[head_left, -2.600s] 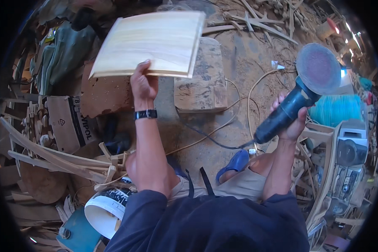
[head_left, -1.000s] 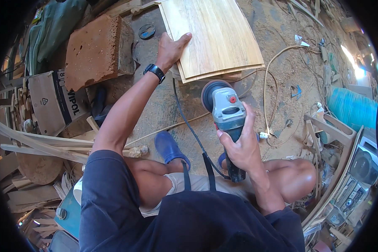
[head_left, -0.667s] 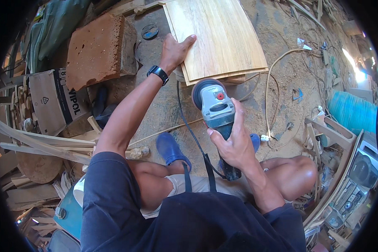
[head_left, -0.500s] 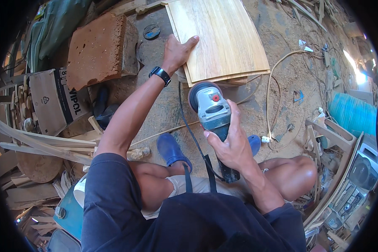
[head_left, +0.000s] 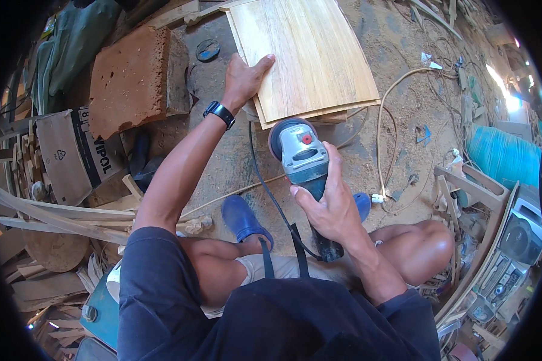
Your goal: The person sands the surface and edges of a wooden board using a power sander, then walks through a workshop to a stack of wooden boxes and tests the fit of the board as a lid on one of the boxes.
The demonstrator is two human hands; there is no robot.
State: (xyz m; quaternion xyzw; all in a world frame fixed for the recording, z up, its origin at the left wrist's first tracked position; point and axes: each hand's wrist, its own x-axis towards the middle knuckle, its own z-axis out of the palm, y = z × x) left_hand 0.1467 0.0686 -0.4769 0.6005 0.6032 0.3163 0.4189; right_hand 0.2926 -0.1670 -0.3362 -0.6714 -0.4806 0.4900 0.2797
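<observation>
A pale wooden board, with another layer showing under its edges, lies raised off the floor in front of me. My left hand grips its left edge, thumb on the top face and fingers hidden beneath. In my right hand is an angle grinder, held around its dark body with the head pointing away from me. Its round disc sits at the board's near edge; whether they touch I cannot tell. The grinder's black cord runs up the floor past my left wrist.
Left of the board stands a reddish-brown block, near a flattened cardboard box and long wood strips. A tan cable loops over the dusty floor. On the right are a turquoise roll and a grey stereo.
The whole scene has shifted slightly left in view. My hands keep their holds, and the grinder stays at the board's near edge.
</observation>
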